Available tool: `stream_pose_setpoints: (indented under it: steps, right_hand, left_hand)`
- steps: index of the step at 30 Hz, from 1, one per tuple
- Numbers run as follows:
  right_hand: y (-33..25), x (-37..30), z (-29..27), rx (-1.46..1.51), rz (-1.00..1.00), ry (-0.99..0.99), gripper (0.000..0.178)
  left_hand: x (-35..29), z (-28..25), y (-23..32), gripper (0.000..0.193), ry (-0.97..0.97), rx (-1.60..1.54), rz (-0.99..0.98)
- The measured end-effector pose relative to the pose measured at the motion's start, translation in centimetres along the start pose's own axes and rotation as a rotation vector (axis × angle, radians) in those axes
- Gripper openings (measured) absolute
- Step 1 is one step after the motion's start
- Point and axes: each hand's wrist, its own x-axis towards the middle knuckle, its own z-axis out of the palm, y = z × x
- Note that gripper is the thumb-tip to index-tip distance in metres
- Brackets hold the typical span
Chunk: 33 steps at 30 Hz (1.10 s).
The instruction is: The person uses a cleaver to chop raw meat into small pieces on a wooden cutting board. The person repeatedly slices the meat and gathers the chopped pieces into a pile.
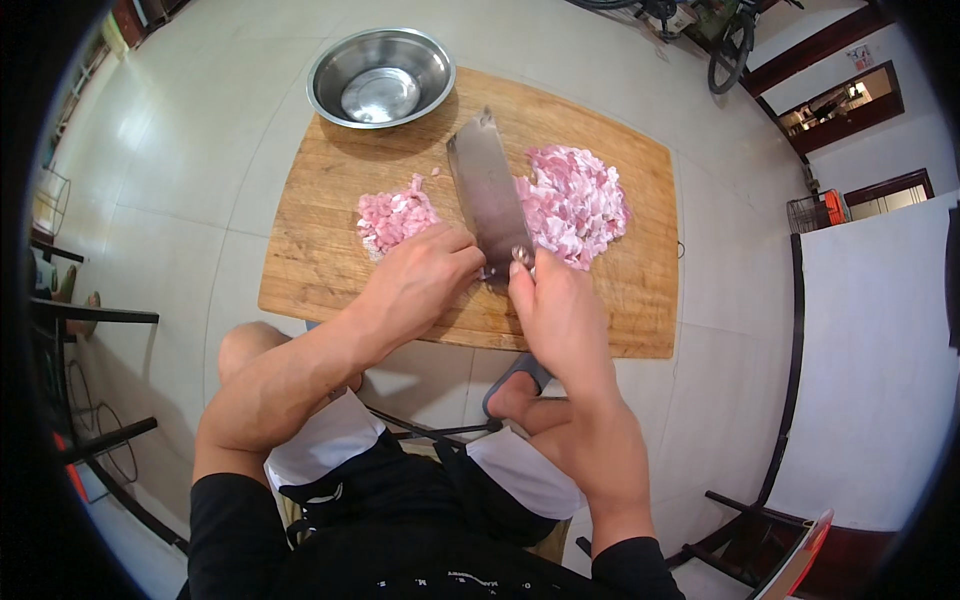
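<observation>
My right hand (562, 305) is closed round the handle of a broad cleaver (490, 180), whose blade slants away toward the far side of a wooden cutting board (320, 250). My left hand (425, 278) has its fingers curled together close against the left face of the blade. Whatever those fingers pinch is hidden under them. A small heap of diced pink meat (393, 215) lies just beyond my left hand. To the right of the cleaver spreads a larger pile of cut pink and whitish meat (580, 205).
A steel bowl (382, 78) stands at the board's far left corner. Below the near edge are my legs and a grey slipper (530, 372). A white-topped table (870, 380) is at the right, dark metal furniture (100, 315) at the left, a bicycle (735, 45) at the far right.
</observation>
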Motion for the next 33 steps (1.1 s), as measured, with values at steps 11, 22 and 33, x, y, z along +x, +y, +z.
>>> stream_pose_setpoints:
  steps: [11,22,33]
  right_hand:
    - [2.5,-1.5,-0.3,0.367,0.081,0.023,0.037]
    - [0.0,-4.7,-3.8,0.009,-0.005,-0.099,0.034]
    - [-1.1,-5.7,-5.2,-0.035,-0.029,-0.19,0.032]
  left_hand:
    - [-0.7,-0.6,0.0,0.02,0.174,-0.006,0.089]
    - [-0.8,0.2,-0.5,0.012,0.121,0.109,0.089]
    - [-0.7,0.0,-0.4,0.012,0.078,0.097,0.083]
